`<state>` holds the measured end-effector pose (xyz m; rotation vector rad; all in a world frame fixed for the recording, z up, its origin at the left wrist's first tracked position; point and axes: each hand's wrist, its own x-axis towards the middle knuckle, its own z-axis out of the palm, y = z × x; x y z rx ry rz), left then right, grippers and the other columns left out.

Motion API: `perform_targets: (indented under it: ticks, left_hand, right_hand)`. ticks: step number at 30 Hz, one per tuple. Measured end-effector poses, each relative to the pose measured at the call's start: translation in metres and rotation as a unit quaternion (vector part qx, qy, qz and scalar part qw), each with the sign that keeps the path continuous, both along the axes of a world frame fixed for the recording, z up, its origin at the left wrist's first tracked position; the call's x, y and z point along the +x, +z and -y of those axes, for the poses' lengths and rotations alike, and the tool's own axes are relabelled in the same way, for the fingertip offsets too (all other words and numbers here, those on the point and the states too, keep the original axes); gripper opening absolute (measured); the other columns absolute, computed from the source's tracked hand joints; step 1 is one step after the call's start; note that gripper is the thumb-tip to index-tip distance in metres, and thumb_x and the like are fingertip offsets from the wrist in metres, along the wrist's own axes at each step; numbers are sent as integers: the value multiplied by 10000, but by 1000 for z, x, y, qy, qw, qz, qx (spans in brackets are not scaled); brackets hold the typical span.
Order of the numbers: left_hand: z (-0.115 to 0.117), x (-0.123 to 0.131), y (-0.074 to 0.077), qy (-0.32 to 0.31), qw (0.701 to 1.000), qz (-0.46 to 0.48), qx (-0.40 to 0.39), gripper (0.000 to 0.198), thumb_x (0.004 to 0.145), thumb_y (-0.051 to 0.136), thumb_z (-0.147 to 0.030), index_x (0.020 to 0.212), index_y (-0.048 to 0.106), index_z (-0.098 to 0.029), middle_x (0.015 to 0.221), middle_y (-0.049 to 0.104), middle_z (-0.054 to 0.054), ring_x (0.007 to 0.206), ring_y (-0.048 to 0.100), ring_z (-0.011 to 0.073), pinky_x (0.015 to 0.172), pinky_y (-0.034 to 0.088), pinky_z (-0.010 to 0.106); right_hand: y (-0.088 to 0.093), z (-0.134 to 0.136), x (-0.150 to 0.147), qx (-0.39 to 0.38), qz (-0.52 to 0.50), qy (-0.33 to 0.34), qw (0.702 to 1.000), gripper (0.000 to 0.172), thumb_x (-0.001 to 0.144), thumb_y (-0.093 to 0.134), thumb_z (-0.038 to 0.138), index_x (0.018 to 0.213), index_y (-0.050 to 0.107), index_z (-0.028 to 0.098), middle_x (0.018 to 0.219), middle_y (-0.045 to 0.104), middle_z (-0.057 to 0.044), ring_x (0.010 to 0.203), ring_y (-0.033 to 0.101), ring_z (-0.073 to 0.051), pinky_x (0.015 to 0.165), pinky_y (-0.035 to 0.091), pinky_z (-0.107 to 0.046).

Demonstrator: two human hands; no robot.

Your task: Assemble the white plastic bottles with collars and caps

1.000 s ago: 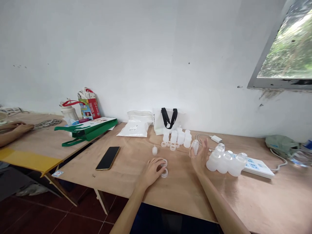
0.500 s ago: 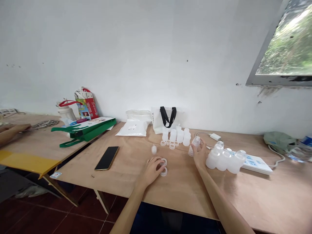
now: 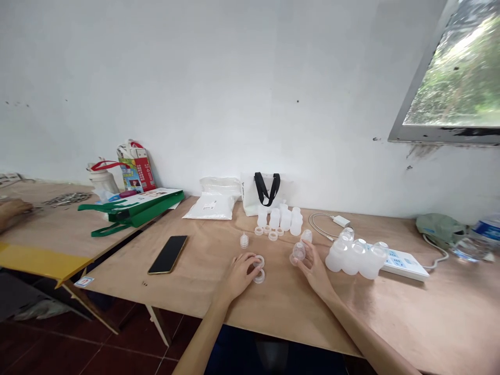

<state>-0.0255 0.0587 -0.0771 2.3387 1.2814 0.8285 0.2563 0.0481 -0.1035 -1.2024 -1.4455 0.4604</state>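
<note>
My right hand is closed round a small clear plastic bottle, tilted with its mouth toward me, just above the wooden table. My left hand rests on the table with its fingertips pinching a clear plastic ring cap; a second ring cap lies right below it. A small nozzle tip stands behind my left hand. A cluster of upright white bottles with loose rings beside them sits further back. Three bottles lying on their sides are to the right of my right hand.
A black phone lies at the left. White bags and a tote with black handles stand by the wall. A power strip, charger cable, green pouch and water bottle are at the right. Another person's hand rests on the neighbouring table.
My right hand closed on the clear bottle and brought it down and left toward my left hand. My left hand stayed on the ring cap.
</note>
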Motion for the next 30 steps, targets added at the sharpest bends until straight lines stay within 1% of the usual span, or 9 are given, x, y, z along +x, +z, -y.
perform_targets:
  ticks: [5, 9, 13, 17, 20, 23, 26, 28, 30]
  left_hand:
    - [-2, -1, -2, -1, 1000, -6, 0, 274, 1029, 479, -433, 1100, 704, -293, 1302, 642, 43, 1239, 580, 240, 1069, 408, 419]
    - [-3, -1, -2, -1, 1000, -9, 0, 277, 1031, 475, -437, 1096, 699, -287, 1299, 641, 45, 1232, 583, 240, 1058, 414, 418]
    - [-3, 0, -3, -7, 1000, -7, 2, 280, 1035, 469, -434, 1095, 700, -289, 1304, 635, 35, 1230, 584, 236, 1060, 415, 414]
    - [-3, 0, -4, -7, 1000, -6, 5, 291, 1035, 461, -436, 1103, 702, -287, 1306, 634, 35, 1235, 580, 238, 1067, 416, 410]
    - [-2, -1, -4, -2, 1000, -6, 0, 290, 1032, 466, -443, 1097, 704, -290, 1308, 634, 34, 1236, 581, 237, 1073, 411, 413]
    - [-2, -1, -3, 1, 1000, -8, -5, 280, 1028, 475, -436, 1087, 708, -292, 1318, 630, 35, 1247, 578, 239, 1083, 404, 424]
    - [-3, -1, -3, -1, 1000, -4, -9, 276, 1028, 478, -424, 1089, 711, -290, 1337, 621, 42, 1255, 578, 243, 1091, 401, 434]
    - [-4, -1, -5, 0, 1000, 0, -9, 272, 1024, 488, -425, 1098, 710, -288, 1362, 605, 49, 1274, 569, 251, 1102, 398, 444]
    - [-5, -1, -8, 5, 1000, 2, -6, 267, 1019, 500, -431, 1102, 709, -288, 1401, 576, 52, 1301, 553, 264, 1117, 393, 459]
  right_hand:
    - [8, 8, 6, -44, -50, 21, 998, 581, 863, 694, 496, 1365, 510, 270, 1394, 606, -126, 1278, 596, -329, 1049, 500, -542]
    - [16, 32, 8, -41, 17, 43, 998, 472, 876, 683, 472, 1292, 552, 292, 1356, 635, -85, 1299, 571, -318, 1103, 450, -543]
    - [17, 53, 16, -45, 121, 55, 990, 457, 840, 720, 439, 1255, 585, 302, 1478, 531, -71, 1409, 453, -320, 1169, 373, -545]
    - [14, 66, 20, -43, 168, 53, 983, 548, 869, 694, 456, 1368, 510, 320, 1544, 451, -65, 1438, 411, -311, 1173, 371, -541]
    - [19, 65, 18, -7, 195, 41, 980, 469, 967, 566, 444, 1413, 472, 334, 1539, 460, -62, 1430, 423, -294, 1171, 373, -537]
    - [41, 41, 19, 42, 229, 11, 972, 342, 1027, 439, 383, 1353, 528, 327, 1501, 506, -58, 1395, 463, -273, 1152, 392, -510]
    - [80, -9, 29, 65, 308, -44, 948, 304, 1024, 393, 316, 1225, 620, 298, 1494, 518, -45, 1383, 465, -276, 1147, 386, -501]
    - [107, -51, 38, -1, 411, -82, 908, 325, 1000, 404, 260, 1241, 622, 277, 1527, 480, -61, 1404, 436, -287, 1144, 378, -504]
    - [128, -90, 46, -50, 436, -94, 894, 336, 974, 464, 233, 1271, 620, 245, 1567, 429, -97, 1419, 410, -316, 1116, 399, -506]
